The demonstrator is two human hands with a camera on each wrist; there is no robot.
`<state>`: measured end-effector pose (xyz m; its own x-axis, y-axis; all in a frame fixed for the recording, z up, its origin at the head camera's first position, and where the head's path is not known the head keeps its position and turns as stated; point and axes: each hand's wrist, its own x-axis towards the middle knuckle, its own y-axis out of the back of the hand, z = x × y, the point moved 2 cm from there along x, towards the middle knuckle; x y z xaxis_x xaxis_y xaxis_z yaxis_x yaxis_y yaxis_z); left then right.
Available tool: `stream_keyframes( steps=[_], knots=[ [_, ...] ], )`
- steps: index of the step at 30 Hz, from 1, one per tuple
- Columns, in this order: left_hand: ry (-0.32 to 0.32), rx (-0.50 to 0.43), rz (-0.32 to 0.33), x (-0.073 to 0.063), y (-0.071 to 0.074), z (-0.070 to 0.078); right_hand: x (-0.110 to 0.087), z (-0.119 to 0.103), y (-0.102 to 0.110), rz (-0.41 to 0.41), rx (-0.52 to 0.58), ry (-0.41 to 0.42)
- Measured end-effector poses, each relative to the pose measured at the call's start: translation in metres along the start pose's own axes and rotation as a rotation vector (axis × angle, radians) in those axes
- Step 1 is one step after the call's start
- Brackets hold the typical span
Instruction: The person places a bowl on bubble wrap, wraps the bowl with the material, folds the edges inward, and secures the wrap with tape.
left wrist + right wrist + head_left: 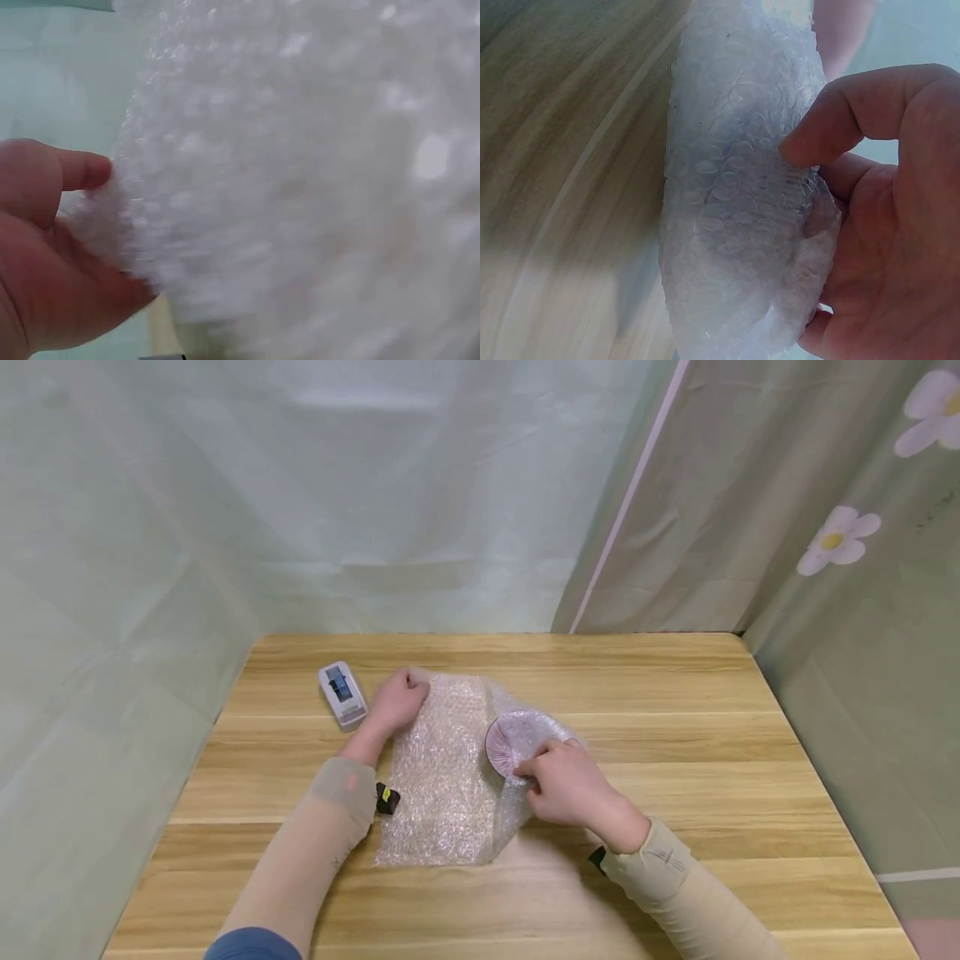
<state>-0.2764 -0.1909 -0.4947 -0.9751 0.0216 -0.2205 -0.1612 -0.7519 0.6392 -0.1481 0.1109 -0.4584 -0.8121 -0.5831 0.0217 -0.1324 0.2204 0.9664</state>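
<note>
A sheet of bubble wrap (450,768) spreads over the middle of the table in the head view. Its upper left edge is pinched by my left hand (399,700); in the left wrist view the thumb and fingers (86,171) hold that edge, and the raised sheet fills most of the picture, blurred. A round pale pink object with radiating ribs (498,748) sits partly under a folded-over flap. My right hand (572,783) grips this flap together with the object. Seen from the right wrist, the bubble wrap (739,180) covers the object, its ribs showing faintly through.
A small white and grey box (342,696) with a dark picture on it lies left of my left hand. The wooden table (675,693) reaches back to hanging pale curtains (420,510). On the right curtain are printed flowers (832,541).
</note>
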Motion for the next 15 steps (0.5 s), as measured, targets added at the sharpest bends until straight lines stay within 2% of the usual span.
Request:
stream_keyframes(
  steps=[4, 8, 11, 15],
  knots=[
    [0.007, -0.138, -0.058, -0.003, -0.002, 0.007, 0.0, 0.001, 0.0, -0.004, -0.005, -0.006],
    [0.016, -0.233, -0.059, -0.004, -0.003, 0.014, 0.0, 0.002, 0.0, -0.007, -0.01, -0.008],
    [0.014, -0.268, -0.05, -0.003, -0.002, 0.018, 0.001, 0.003, -0.001, -0.006, -0.014, -0.009],
    [0.007, -0.254, -0.046, -0.003, 0.002, 0.02, 0.001, 0.003, -0.001, -0.005, -0.014, -0.011]
  ],
)
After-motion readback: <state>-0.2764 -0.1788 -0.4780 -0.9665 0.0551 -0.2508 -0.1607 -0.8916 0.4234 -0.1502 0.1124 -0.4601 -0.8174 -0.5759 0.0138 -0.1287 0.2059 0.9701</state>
